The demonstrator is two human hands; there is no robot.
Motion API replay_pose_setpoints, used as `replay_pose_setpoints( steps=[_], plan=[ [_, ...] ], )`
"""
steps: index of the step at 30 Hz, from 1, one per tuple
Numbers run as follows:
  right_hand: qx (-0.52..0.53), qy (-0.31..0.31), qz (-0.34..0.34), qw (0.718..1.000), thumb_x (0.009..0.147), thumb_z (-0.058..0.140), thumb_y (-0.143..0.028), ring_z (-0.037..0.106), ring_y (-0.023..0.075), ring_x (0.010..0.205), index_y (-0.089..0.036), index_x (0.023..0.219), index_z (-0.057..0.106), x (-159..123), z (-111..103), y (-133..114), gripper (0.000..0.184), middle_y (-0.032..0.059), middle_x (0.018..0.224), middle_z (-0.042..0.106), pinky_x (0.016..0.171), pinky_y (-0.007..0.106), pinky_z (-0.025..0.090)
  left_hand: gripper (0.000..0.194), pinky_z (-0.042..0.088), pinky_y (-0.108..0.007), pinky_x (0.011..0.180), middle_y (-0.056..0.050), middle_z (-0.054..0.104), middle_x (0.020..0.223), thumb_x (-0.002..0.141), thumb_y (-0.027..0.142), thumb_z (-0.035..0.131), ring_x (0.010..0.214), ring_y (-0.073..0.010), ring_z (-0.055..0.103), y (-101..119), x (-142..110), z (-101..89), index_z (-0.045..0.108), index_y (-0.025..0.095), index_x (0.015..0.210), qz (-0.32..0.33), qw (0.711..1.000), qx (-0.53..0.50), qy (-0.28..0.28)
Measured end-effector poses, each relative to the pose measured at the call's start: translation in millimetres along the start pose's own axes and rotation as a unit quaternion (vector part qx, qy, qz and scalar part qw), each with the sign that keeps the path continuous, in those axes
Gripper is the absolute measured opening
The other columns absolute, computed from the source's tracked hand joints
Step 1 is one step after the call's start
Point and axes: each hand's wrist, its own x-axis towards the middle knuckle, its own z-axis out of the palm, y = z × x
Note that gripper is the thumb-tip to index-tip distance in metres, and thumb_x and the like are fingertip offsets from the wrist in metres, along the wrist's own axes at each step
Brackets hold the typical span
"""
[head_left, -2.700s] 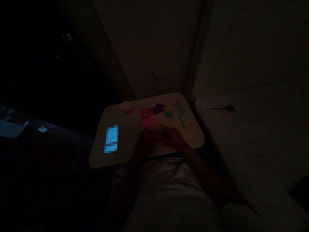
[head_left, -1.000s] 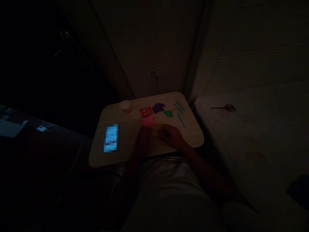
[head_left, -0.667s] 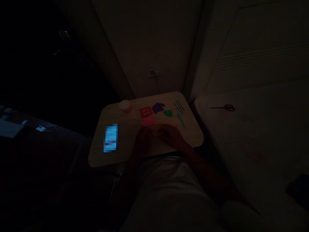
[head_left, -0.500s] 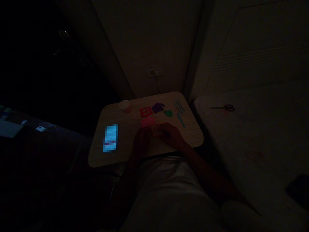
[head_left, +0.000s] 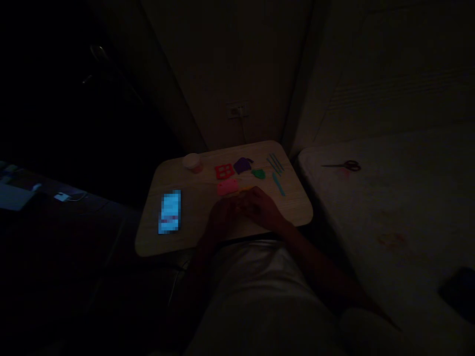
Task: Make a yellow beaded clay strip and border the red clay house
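In near darkness, left hand (head_left: 221,212) and right hand (head_left: 261,206) close together above a table (head_left: 193,225), fingers lost in shadow, any pinch impossible to tell, yellow-orange piece (head_left: 245,189) mostly hidden just beyond the right fingers, pink piece (head_left: 227,187) past the left, pixelated bright rectangle (head_left: 169,211) farther left.

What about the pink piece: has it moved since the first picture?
No. Against the tabletop, the pink piece has kept its place, just in front of the red window-shaped piece.
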Motion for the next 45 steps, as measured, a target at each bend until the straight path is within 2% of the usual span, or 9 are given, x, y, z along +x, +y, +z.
replay_pose_setpoints(
  steps=[7,12,17,20,23,27,35,38,45],
  plan=[
    [0.018,0.002,-0.03,0.999,0.091,0.072,-0.029,0.062,0.021,0.106,-0.031,0.109,0.079,-2.1,2.4,7.0,0.019,0.0071,0.113,0.061,0.092,0.035,0.055,0.04,0.05,-0.044,0.103,-0.012,0.066,0.129,0.1,0.036,0.051,0.117,-0.0258,0.062,1.0,0.1,-1.2,0.055,0.023,0.137,0.039,0.999,0.013,-0.027],
    [0.019,0.004,-0.028,0.999,0.092,0.07,-0.028,0.063,0.0213,0.105,-0.03,0.104,0.08,-2.2,1.3,5.9,0.016,0.0072,0.113,0.062,0.091,0.035,0.055,0.034,0.051,-0.044,0.098,-0.011,0.069,0.119,0.1,0.036,0.05,0.108,-0.0262,0.064,-1.4,0.6,-2.1,0.06,0.022,0.13,0.057,0.997,0.022,-0.043],
    [0.024,0.017,-0.014,0.999,0.096,0.062,-0.033,0.062,0.0217,0.105,-0.024,0.106,0.072,0.9,-1.2,0.4,0.017,0.0082,0.108,0.064,0.091,0.035,0.053,0.042,0.046,-0.047,0.105,-0.013,0.064,0.13,0.098,0.037,0.055,0.12,-0.0283,0.058,1.4,1.4,-3.4,0.054,0.022,0.137,0.079,0.996,0.021,-0.034],
    [0.036,0.067,0.014,0.997,0.099,0.055,-0.032,0.062,0.0208,0.097,-0.021,0.104,0.065,3.2,-1.9,-0.8,0.015,0.0075,0.101,0.065,0.087,0.034,0.051,0.045,0.042,-0.049,0.109,-0.013,0.062,0.136,0.095,0.035,0.059,0.127,-0.0295,0.054,3.8,4.3,-3.1,0.053,0.021,0.138,0.094,0.994,0.04,-0.043],
    [0.053,0.098,0.076,0.991,0.1,0.052,-0.032,0.061,0.0187,0.085,-0.02,0.103,0.06,3.8,-2.2,-0.1,0.015,0.0058,0.094,0.065,0.077,0.03,0.049,0.035,0.04,-0.05,0.111,-0.012,0.064,0.135,0.096,0.031,0.056,0.127,-0.0291,0.054,5.8,7.1,-2.1,0.059,0.021,0.13,0.099,0.991,0.074,-0.059],
    [0.051,0.076,0.116,0.989,0.1,0.047,-0.034,0.06,0.0181,0.076,-0.021,0.102,0.056,2.3,-3.1,0.3,0.016,0.0028,0.086,0.065,0.069,0.028,0.044,0.025,0.043,-0.048,0.107,-0.011,0.067,0.128,0.098,0.028,0.053,0.123,-0.0283,0.055,7.7,8.0,-2.3,0.064,0.02,0.119,0.093,0.989,0.096,-0.055],
    [-0.026,0.034,0.126,0.991,0.101,0.041,-0.033,0.055,0.0171,0.064,-0.022,0.077,0.054,3.5,-0.3,4.6,0.029,0.0027,0.07,0.061,0.062,0.028,0.035,0.02,0.043,-0.048,0.106,-0.009,0.067,0.124,0.098,0.027,0.053,0.121,-0.0268,0.057,5.3,8.0,-3.7,0.067,0.023,0.112,0.095,0.99,0.096,-0.041],
    [-0.022,0.022,0.114,0.993,0.1,0.044,-0.037,0.054,0.0166,0.063,-0.021,0.071,0.054,3.3,1.5,7.8,0.035,0.0031,0.067,0.062,0.062,0.027,0.034,0.023,0.042,-0.048,0.109,-0.009,0.066,0.129,0.098,0.027,0.054,0.125,-0.0263,0.055,2.6,7.7,-3.3,0.067,0.022,0.116,0.098,0.99,0.094,-0.028],
    [0.011,0.026,0.119,0.992,0.099,0.046,-0.044,0.05,0.0149,0.059,-0.02,0.065,0.053,3.0,0.6,6.9,0.043,0.0016,0.062,0.057,0.06,0.027,0.031,0.033,0.039,-0.05,0.115,-0.01,0.06,0.141,0.099,0.027,0.051,0.132,-0.0271,0.05,4.9,8.8,-1.8,0.063,0.022,0.13,0.096,0.988,0.111,-0.051]
  ],
)
